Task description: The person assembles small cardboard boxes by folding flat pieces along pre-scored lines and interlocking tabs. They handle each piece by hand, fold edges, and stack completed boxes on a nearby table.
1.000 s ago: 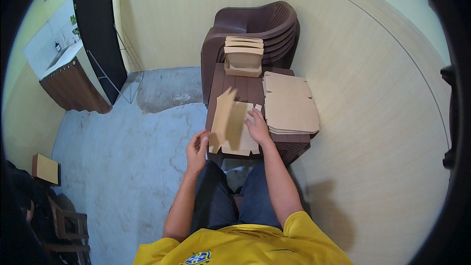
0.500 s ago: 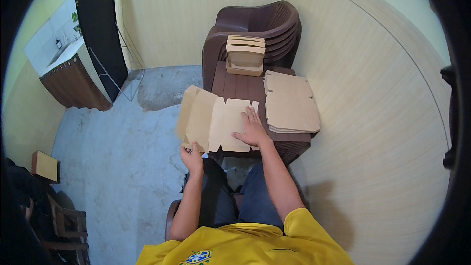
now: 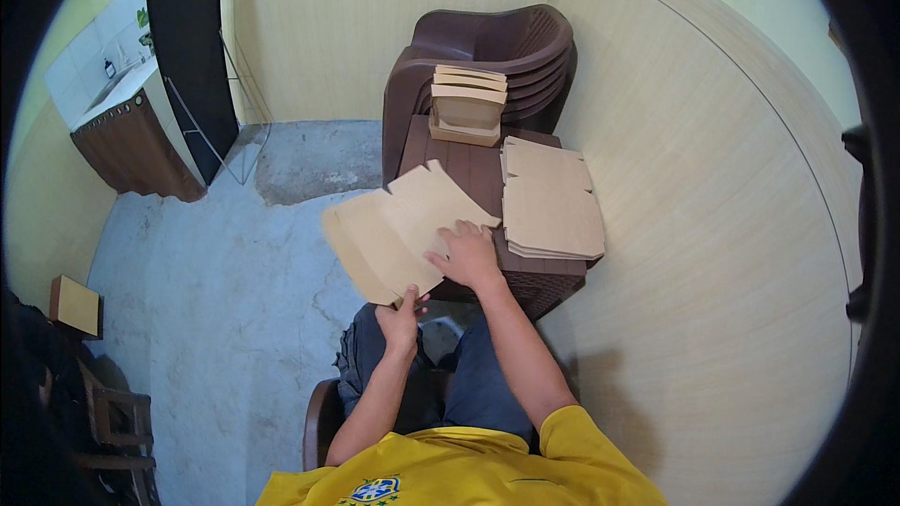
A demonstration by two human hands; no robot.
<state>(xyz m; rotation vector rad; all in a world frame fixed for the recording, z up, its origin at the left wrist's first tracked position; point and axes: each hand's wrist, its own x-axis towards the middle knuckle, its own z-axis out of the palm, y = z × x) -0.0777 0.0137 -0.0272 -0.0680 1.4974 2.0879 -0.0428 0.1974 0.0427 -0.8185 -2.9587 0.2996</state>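
Observation:
A notched, creased cardboard box blank (image 3: 394,230) is turned aslant over the left part of the brown table, reaching past the table's edge above the floor. My left hand (image 3: 399,323) pinches its near edge, thumb on top. On the blank's right part rests my right hand (image 3: 467,255), fingers stretched out and slightly spread. Just right of it lies a stack of flat cardboard blanks (image 3: 553,197) with notched edges. Folded cardboard boxes (image 3: 469,108), nested together, stand at the table's far end.
The brown slatted table (image 3: 457,164) stands before me, close to the wood-panelled wall (image 3: 712,253) on the right. Stacked brown plastic chairs (image 3: 506,42) are behind it. A sink counter (image 3: 136,145) stands far left, and a small box (image 3: 77,306) is at the left.
The blank has turned clockwise and its left part has flattened out. My left hand has shifted right with its edge; my right hand has slid slightly left on it.

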